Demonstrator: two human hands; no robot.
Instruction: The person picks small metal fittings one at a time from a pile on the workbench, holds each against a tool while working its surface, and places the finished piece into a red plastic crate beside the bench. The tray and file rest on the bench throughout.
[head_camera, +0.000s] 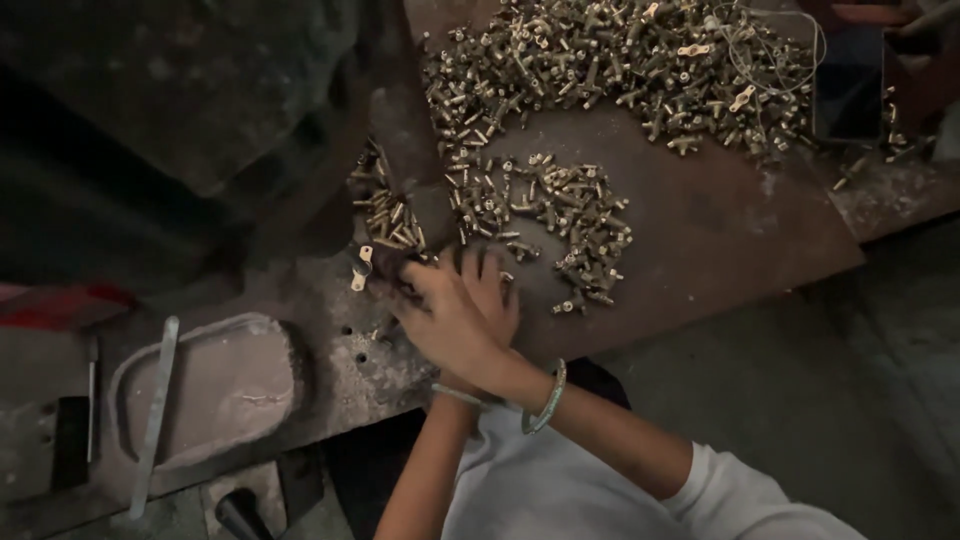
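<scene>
Brass fittings (560, 215) lie in a small heap mid-frame on the bench (720, 230); a big pile (620, 60) waits at the top. Both hands overlap at the heap's lower left: right hand (455, 325) over left hand (490, 290). Whether either grip holds anything, I cannot tell.

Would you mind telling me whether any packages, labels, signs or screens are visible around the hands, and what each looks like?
None can be made out.
Only loose brass fittings lie in heaps on the brown metal sheet.
The two hands, right hand over the left hand, rest at the edge of the heap.
</scene>
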